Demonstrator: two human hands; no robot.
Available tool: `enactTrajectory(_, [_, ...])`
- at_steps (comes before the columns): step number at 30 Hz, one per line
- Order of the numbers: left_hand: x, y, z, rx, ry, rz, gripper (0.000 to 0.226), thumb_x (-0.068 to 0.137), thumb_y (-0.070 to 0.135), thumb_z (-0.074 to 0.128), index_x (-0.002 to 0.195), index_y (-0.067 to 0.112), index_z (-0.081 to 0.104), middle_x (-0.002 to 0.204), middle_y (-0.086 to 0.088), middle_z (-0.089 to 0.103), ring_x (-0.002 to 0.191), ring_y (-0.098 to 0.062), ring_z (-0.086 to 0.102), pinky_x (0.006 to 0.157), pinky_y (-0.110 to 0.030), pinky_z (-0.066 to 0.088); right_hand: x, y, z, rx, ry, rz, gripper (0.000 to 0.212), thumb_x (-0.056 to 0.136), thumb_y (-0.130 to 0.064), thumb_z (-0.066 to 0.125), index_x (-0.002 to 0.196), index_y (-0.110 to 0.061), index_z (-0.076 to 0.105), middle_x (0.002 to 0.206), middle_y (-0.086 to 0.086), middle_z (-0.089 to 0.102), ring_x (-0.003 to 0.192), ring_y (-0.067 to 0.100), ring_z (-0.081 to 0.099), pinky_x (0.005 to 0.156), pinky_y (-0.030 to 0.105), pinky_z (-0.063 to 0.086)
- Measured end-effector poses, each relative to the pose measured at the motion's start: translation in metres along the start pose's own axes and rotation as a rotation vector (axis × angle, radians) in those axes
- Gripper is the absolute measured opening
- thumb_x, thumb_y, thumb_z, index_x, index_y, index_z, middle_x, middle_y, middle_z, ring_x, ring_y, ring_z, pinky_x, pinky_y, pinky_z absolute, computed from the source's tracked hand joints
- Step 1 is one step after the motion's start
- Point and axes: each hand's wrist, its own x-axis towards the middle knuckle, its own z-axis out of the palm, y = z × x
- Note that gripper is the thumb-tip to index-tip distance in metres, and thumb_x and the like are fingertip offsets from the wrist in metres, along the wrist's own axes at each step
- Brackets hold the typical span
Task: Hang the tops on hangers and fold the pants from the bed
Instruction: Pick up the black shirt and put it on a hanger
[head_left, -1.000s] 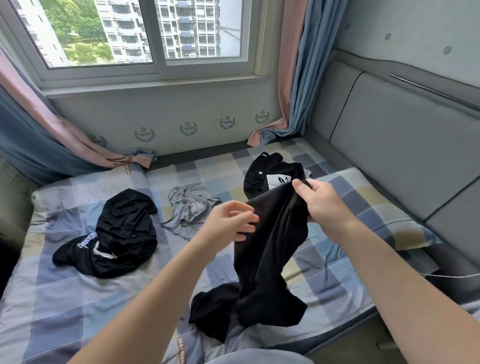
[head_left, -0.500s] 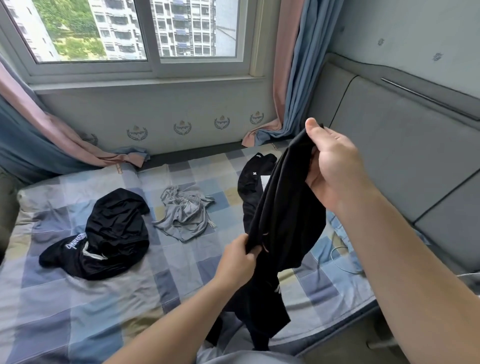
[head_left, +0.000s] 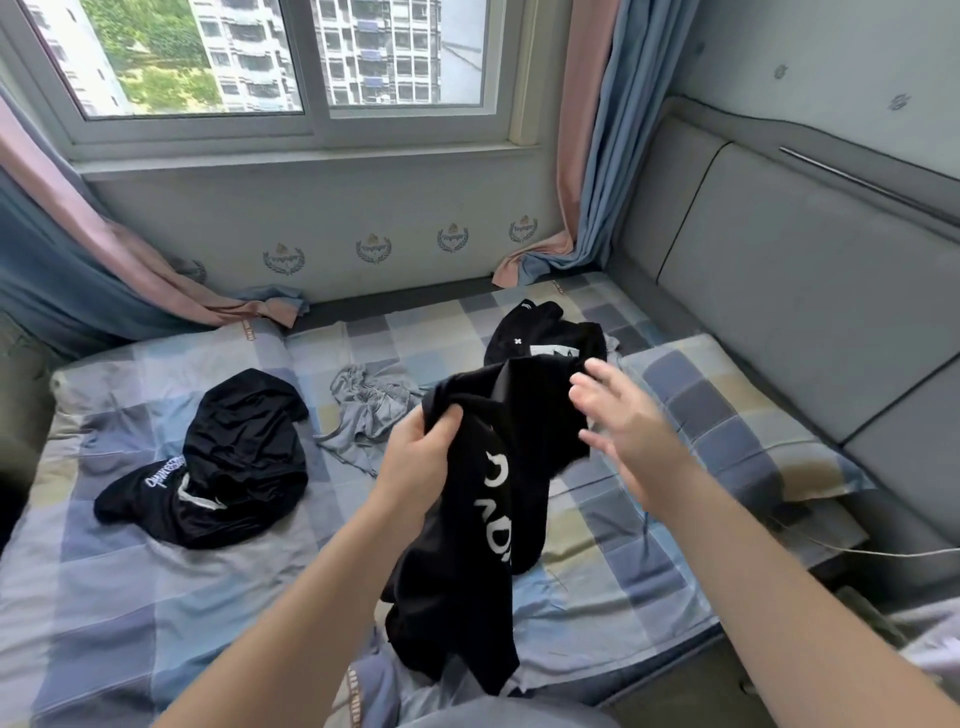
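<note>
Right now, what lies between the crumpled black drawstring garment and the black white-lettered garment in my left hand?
A crumpled grey garment on the checked sheet, seen in the head view.

Single head-worn wide-angle view, angled steeply down.
Faces forward across the bed (head_left: 130, 597) toward the window (head_left: 311, 62), close above the left hand (head_left: 415, 467) and right hand (head_left: 628, 431), headboard (head_left: 805, 291) along the right edge.

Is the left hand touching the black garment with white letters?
Touching. In the head view, the left hand grips a bunch of the black garment.
</note>
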Motion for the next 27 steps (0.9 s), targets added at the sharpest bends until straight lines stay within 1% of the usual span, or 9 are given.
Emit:
enactTrajectory(4, [-0.008, 0.028, 0.006, -0.119, -0.006, 0.012, 0.019, 0.103, 0.023, 0.055, 0.102, 0.014, 0.071, 0.102, -0.017, 0.076, 0.096, -0.035, 0.073, 0.086, -0.049, 0.059, -0.031, 0.036, 0.036, -0.163, -0.113, -0.014, 0.046, 0.085, -0.043, 0.072, 0.127, -0.034, 0.056, 0.124, -0.021, 0.063, 0.113, -0.004, 0.060, 0.094, 0.022, 0.051])
enactTrajectory(6, [-0.013, 0.040, 0.010, -0.163, -0.019, 0.043, 0.026, 0.104, 0.021, 0.053, 0.088, 0.018, 0.073, 0.095, -0.016, 0.076, 0.087, -0.032, 0.075, 0.077, -0.048, 0.062, -0.044, 0.056, 0.056, -0.156, -0.155, 0.017, 0.043, 0.084, -0.041, 0.077, 0.120, -0.034, 0.055, 0.112, -0.026, 0.067, 0.106, -0.009, 0.061, 0.088, 0.015, 0.050])
enactTrajectory(10, [-0.019, 0.060, 0.015, -0.296, -0.038, 0.030, 0.021, 0.106, 0.020, 0.049, 0.098, 0.009, 0.066, 0.089, -0.016, 0.076, 0.076, -0.032, 0.073, 0.058, -0.042, 0.059, -0.051, 0.087, 0.074, -0.270, -0.221, 0.130, 0.059, 0.070, -0.058, 0.073, 0.119, -0.031, 0.053, 0.113, -0.015, 0.069, 0.108, 0.004, 0.065, 0.092, 0.031, 0.054])
enactTrajectory(14, [-0.012, 0.063, 0.011, -0.360, -0.022, 0.023, 0.020, 0.105, 0.020, 0.049, 0.108, 0.006, 0.064, 0.105, -0.021, 0.074, 0.093, -0.039, 0.072, 0.070, -0.054, 0.060, -0.036, 0.092, 0.066, -0.582, -0.133, 0.003, 0.005, 0.097, -0.031, 0.059, 0.094, -0.033, 0.063, 0.086, -0.015, 0.068, 0.086, 0.007, 0.064, 0.075, 0.026, 0.050])
enactTrajectory(15, [-0.010, 0.061, 0.008, -0.345, -0.022, 0.021, 0.021, 0.105, 0.020, 0.049, 0.112, 0.007, 0.064, 0.110, -0.020, 0.073, 0.101, -0.038, 0.071, 0.079, -0.054, 0.060, -0.031, 0.091, 0.063, -0.607, -0.108, -0.034, 0.018, 0.098, -0.027, 0.057, 0.082, -0.035, 0.061, 0.076, -0.016, 0.065, 0.076, 0.003, 0.060, 0.068, 0.023, 0.046])
enactTrajectory(19, [0.000, 0.047, -0.012, 0.027, -0.052, 0.002, 0.025, 0.098, 0.028, 0.064, 0.122, 0.023, 0.062, 0.119, -0.001, 0.072, 0.109, -0.018, 0.070, 0.089, -0.034, 0.056, -0.014, 0.075, 0.053, -0.509, -0.018, -0.046, 0.028, 0.096, -0.026, 0.063, 0.070, -0.016, 0.058, 0.063, -0.010, 0.057, 0.064, 0.007, 0.050, 0.063, 0.036, 0.042])
enactTrajectory(23, [-0.008, 0.021, -0.019, 0.298, -0.192, -0.060, 0.070, 0.078, 0.045, 0.082, 0.140, 0.033, 0.051, 0.133, 0.009, 0.059, 0.116, -0.005, 0.062, 0.101, -0.029, 0.050, 0.000, 0.050, 0.049, -0.339, 0.064, -0.050, 0.041, 0.100, -0.026, 0.060, 0.081, 0.009, 0.055, 0.070, 0.007, 0.052, 0.070, 0.018, 0.048, 0.066, 0.036, 0.037])
enactTrajectory(25, [-0.015, 0.008, -0.018, 0.404, -0.327, -0.057, 0.083, 0.062, 0.058, 0.084, 0.135, 0.039, 0.051, 0.130, 0.018, 0.058, 0.111, 0.007, 0.061, 0.094, -0.020, 0.051, 0.004, 0.037, 0.049, -0.268, 0.064, -0.037, 0.044, 0.102, -0.028, 0.058, 0.085, 0.013, 0.054, 0.075, 0.009, 0.050, 0.073, 0.020, 0.046, 0.068, 0.036, 0.036])
enactTrajectory(27, [-0.020, -0.004, -0.012, 0.462, -0.422, -0.034, 0.079, 0.059, 0.057, 0.084, 0.129, 0.041, 0.052, 0.121, 0.019, 0.063, 0.103, 0.005, 0.066, 0.085, -0.020, 0.055, 0.006, 0.030, 0.051, -0.211, 0.047, -0.020, 0.041, 0.102, -0.030, 0.057, 0.078, 0.003, 0.057, 0.073, 0.008, 0.051, 0.071, 0.021, 0.047, 0.068, 0.037, 0.037])
